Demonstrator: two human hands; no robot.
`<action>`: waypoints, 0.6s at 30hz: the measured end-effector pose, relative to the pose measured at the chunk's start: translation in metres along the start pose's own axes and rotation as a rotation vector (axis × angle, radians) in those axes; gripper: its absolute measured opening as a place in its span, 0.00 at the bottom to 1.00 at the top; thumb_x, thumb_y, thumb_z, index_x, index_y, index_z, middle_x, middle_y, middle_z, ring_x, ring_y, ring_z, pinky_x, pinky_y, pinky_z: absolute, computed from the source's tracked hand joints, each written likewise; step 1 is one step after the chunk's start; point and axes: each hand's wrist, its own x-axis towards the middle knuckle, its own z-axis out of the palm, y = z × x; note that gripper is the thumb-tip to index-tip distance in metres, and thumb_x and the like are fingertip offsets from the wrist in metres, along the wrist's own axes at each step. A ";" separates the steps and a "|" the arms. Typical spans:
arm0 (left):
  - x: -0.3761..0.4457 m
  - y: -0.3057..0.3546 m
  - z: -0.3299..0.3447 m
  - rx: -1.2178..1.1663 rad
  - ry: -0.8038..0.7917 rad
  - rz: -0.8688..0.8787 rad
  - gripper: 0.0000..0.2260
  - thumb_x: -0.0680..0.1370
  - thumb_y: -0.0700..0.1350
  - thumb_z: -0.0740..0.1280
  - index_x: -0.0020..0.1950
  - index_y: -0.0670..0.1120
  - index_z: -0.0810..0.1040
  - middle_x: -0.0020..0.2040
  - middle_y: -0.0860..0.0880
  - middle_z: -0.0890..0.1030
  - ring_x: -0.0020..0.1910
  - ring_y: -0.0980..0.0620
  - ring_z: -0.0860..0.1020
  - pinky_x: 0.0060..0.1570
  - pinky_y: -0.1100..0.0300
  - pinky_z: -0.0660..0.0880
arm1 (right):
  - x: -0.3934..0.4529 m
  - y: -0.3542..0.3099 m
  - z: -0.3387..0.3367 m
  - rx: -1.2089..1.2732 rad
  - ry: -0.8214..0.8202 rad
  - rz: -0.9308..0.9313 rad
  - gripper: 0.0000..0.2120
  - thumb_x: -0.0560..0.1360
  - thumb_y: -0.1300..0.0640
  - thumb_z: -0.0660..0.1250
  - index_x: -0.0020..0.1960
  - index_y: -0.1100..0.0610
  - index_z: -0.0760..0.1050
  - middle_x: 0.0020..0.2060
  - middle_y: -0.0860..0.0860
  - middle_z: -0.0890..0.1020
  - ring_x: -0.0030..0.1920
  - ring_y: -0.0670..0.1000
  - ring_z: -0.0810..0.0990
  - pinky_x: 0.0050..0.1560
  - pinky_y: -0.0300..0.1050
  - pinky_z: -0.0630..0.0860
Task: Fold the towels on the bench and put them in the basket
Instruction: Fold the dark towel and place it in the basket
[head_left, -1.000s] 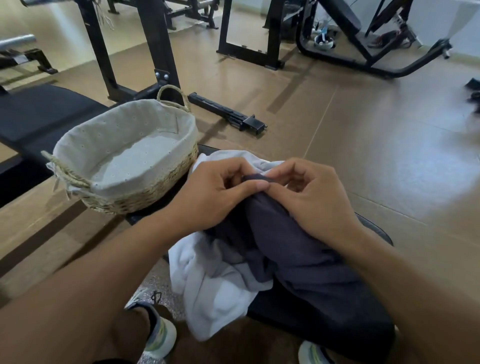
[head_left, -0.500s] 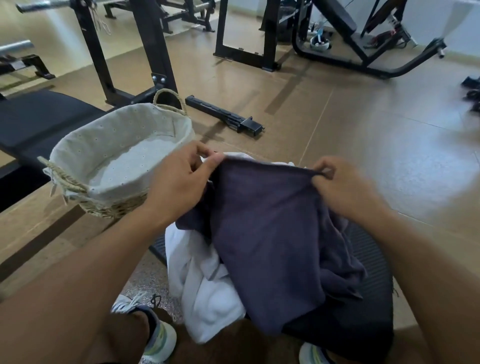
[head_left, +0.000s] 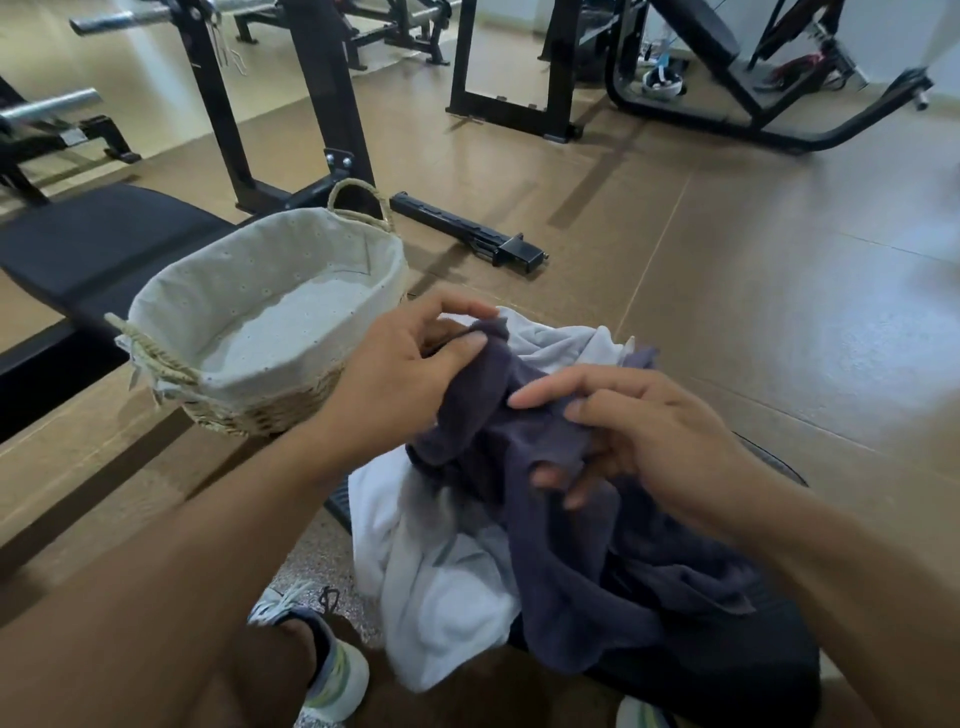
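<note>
**A:** What is nearest?

**B:** A white towel (head_left: 441, 587) and a dark towel (head_left: 597, 561), heaped together on the black surface (head_left: 727, 670). The dark one lies on top.

**A:** And the hands?

**B:** The right hand (head_left: 660, 441) holds a bunched fold, fingers (head_left: 550, 392) curled round the dark cloth. The left hand (head_left: 395, 374) pinches its upper edge between thumb and fingers.

**A:** Further away?

**B:** A lined woven basket (head_left: 218, 291) stands just left of the towels, with nothing inside. Behind it is a black weight rack (head_left: 332, 104) on the floor (head_left: 753, 291).
</note>
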 end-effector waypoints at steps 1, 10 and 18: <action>-0.002 0.001 0.004 -0.076 -0.023 -0.030 0.07 0.81 0.46 0.67 0.55 0.56 0.82 0.45 0.42 0.86 0.45 0.35 0.83 0.47 0.40 0.79 | 0.001 0.003 0.004 0.007 -0.026 -0.057 0.18 0.76 0.67 0.58 0.54 0.55 0.84 0.40 0.58 0.85 0.42 0.52 0.85 0.37 0.46 0.83; -0.013 0.000 0.034 -0.497 -0.122 -0.313 0.05 0.78 0.38 0.69 0.49 0.46 0.83 0.43 0.45 0.86 0.46 0.52 0.82 0.54 0.56 0.78 | 0.015 0.025 -0.001 -0.295 0.360 -0.267 0.05 0.74 0.59 0.75 0.45 0.49 0.82 0.39 0.47 0.87 0.43 0.46 0.86 0.51 0.43 0.81; -0.012 0.001 0.035 -0.404 -0.081 -0.273 0.10 0.82 0.40 0.66 0.55 0.50 0.86 0.50 0.33 0.83 0.52 0.42 0.77 0.68 0.37 0.70 | 0.016 0.028 -0.013 -0.635 0.281 -0.247 0.10 0.78 0.58 0.70 0.55 0.45 0.77 0.45 0.35 0.86 0.48 0.37 0.83 0.55 0.38 0.77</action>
